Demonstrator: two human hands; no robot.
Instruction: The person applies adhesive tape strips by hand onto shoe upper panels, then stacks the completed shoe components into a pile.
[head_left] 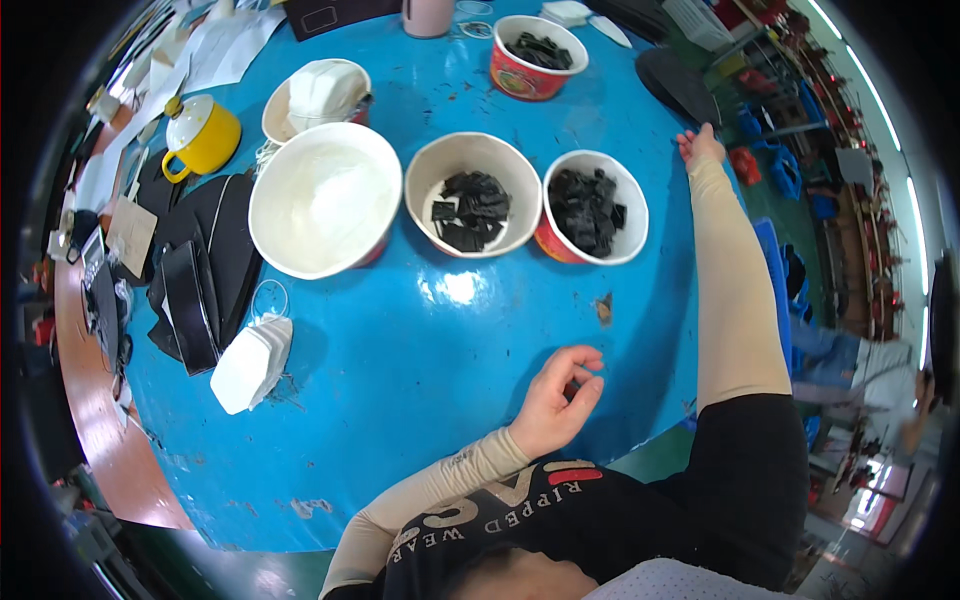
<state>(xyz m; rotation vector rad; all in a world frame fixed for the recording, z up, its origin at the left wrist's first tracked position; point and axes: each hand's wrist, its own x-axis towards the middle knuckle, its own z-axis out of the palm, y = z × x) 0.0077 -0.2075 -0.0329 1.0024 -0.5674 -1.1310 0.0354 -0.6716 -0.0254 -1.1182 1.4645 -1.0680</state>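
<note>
My right hand [703, 146] reaches to the far right edge of the blue table. Its fingertips pinch the near end of a flat dark piece [675, 85] with a rounded outline. Close to my body, my left hand [560, 402] hovers over the table with fingers loosely curled and the thumb apart. It holds nothing. Beyond it, two paper tubs, one in the middle [423, 190] and one on the right [634, 222], contain small black strips. A large white tub [265, 215] stands to their left. Farther back, another tub [525, 85] holds dark strips.
At left lie a stack of white cup-shaped masks [250, 365], black flat pieces [235, 215] and a yellow lidded mug [210, 135]. Another tub [280, 115] with white masks stands behind the large one. A pink cup [428, 15] is at the back. A person [870, 375] is at right.
</note>
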